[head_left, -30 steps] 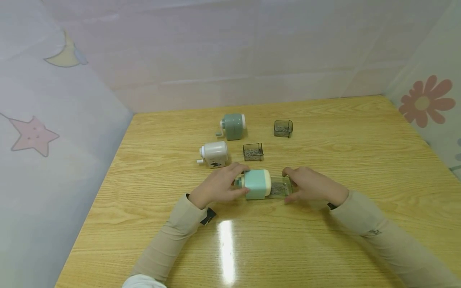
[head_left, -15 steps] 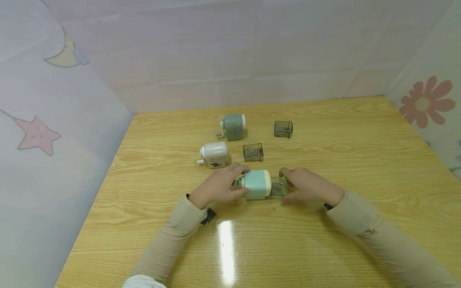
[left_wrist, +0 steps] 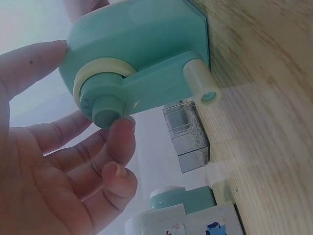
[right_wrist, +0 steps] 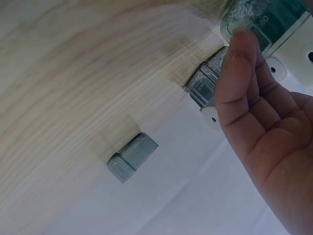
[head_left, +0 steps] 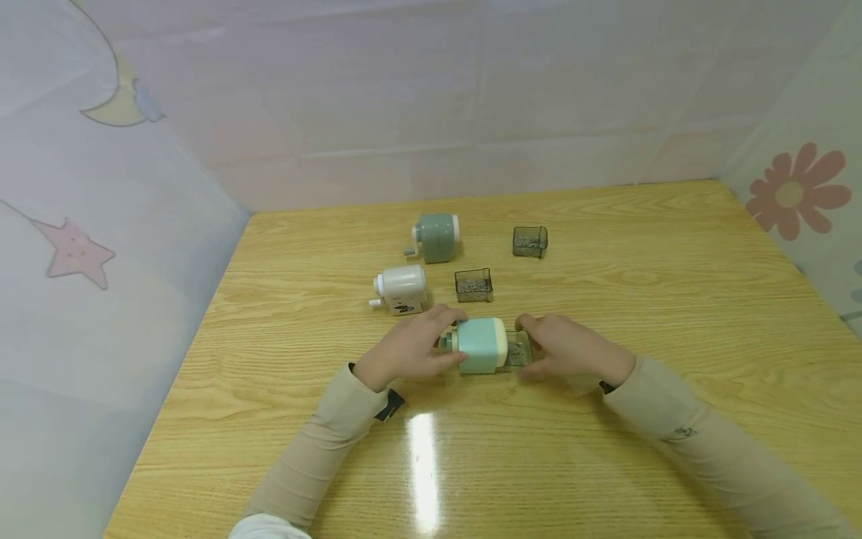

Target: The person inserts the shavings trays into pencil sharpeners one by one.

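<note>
My left hand grips a turquoise hand-crank pencil sharpener on the table, thumb on its near side and a finger on its far side. In the left wrist view its crank faces the palm. From the sharpener's right end sticks a clear greenish shavings drawer, partly inside the body. My right hand holds the drawer's outer end between thumb and fingers. Pencil shavings show through the drawer in the right wrist view.
Behind the hands stand a white crank sharpener and a dark green one. To their right lie two smoky clear drawers, one nearer and one farther back, with shavings in them. Cloth walls border the wooden table.
The right hand has moved left, sliding the drawer farther into the turquoise sharpener, so less of it sticks out. The left hand and the sharpener body have stayed in place.
</note>
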A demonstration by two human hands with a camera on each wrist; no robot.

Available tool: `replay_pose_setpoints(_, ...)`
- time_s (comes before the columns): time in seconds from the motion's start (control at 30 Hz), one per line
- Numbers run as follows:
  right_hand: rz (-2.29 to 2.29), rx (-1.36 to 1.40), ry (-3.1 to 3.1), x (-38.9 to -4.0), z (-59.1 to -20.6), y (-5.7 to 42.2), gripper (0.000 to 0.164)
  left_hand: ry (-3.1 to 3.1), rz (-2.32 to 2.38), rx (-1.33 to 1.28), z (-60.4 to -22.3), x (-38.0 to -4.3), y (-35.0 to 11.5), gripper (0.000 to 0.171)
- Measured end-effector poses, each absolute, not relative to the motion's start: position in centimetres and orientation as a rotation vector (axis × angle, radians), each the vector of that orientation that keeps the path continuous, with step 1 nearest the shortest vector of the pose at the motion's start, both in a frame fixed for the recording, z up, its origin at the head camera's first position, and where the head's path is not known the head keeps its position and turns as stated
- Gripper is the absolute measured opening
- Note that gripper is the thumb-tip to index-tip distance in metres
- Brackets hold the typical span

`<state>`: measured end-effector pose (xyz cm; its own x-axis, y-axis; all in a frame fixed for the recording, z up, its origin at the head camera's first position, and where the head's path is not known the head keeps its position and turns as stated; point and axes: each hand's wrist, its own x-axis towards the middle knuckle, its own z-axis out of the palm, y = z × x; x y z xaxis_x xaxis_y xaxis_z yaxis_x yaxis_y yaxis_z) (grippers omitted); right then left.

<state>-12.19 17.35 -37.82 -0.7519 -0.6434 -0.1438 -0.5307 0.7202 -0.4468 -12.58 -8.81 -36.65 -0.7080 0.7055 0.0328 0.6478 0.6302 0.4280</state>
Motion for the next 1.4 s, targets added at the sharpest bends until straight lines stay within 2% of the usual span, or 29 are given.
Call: replay_pose_setpoints(1.4, -0.606, -0.994, 2.626, -12.3, -38.0, 16.1, 0.071, 2.709, 0.63, 1.135, -36.7, -12.6, -8.9, 0.054)
